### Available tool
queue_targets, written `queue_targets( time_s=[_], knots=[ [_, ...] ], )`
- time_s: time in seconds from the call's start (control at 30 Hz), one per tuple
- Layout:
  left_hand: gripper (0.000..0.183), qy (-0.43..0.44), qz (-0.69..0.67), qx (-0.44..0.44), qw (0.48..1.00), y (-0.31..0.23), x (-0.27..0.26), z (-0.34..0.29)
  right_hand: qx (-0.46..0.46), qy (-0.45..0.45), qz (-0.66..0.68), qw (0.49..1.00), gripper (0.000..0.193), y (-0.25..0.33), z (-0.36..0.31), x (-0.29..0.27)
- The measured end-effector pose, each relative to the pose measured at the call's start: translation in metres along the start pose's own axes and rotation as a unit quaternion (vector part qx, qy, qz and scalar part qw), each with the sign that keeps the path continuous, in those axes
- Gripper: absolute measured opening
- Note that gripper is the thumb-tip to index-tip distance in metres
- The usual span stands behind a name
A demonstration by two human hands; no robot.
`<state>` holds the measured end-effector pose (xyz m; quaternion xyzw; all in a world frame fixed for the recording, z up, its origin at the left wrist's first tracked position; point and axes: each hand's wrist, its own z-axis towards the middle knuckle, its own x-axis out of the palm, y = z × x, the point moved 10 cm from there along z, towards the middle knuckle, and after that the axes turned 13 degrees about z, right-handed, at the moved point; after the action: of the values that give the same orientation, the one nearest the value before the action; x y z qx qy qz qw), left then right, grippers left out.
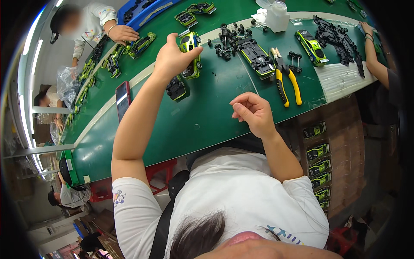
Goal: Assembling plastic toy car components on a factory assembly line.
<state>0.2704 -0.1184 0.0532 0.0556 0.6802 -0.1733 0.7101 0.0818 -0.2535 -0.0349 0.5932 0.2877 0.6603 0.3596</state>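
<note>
Spanning lime-green toy car (189,42) over worktable (211,116) — left hand (171,58), thumb across it, grip unclear; right hand (255,114) loosely curled, apart. Likely light, stiff, slick — pinch body sides.

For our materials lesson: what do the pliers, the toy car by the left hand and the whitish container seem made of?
Pliers: likely metal head, greyish; smooth yellow-and-black grips suggest plastic or rubber.
Toy car: glossy, bright green; plastic or painted metal, unclear.
Whitish container: probably plastic, smooth and translucent.
</note>
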Motion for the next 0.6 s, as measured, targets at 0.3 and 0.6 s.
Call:
queue_targets(
  time_s=[0.3, 0.6],
  knots=[
    [0.062, -0.004, 0.171, 0.031, 0.985, -0.020, 0.025, 0.020, 0.006, 0.006, 0.000, 1.000, 0.008, -0.002, 0.000, -0.003],
    [0.082, 0.000, 0.073, 0.064, 0.995, -0.007, 0.019, 0.023, 0.004, 0.027, -0.011, 1.000, 0.007, -0.004, -0.001, 0.001]
  ],
)
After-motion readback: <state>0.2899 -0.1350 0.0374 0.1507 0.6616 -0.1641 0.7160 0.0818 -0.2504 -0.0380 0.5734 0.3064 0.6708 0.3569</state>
